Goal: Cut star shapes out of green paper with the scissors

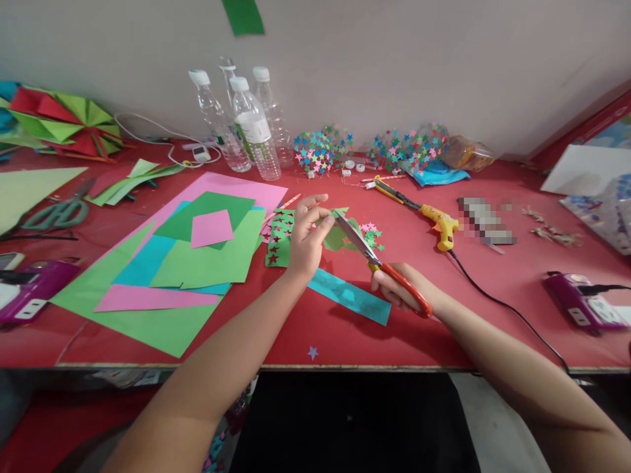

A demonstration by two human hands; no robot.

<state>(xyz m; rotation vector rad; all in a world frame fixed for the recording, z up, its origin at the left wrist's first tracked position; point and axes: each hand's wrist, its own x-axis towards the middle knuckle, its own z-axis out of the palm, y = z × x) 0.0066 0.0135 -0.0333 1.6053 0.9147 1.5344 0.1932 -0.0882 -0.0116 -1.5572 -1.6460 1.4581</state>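
My right hand (397, 286) grips a pair of scissors (362, 246) by its red-orange handles, with the blades pointing up and left. Beside the blade tips, my left hand (308, 240) is closed in a pinch at a small piece of green paper (338, 213); the fingers partly hide it. Below the hands lies a blue paper strip (350, 297). To the left of my left hand is a green sheet with star-shaped holes (280, 238). Small pink and green paper stars (372, 235) are scattered behind the blades.
Coloured paper sheets (221, 266) are layered at left. Clear plastic bottles (254, 128) and star-covered bottle pieces (323, 152) stand along the wall. At right lie a yellow glue gun (444, 226), its black cord, and a purple power strip (584, 302). Green-handled scissors (59, 213) lie far left.
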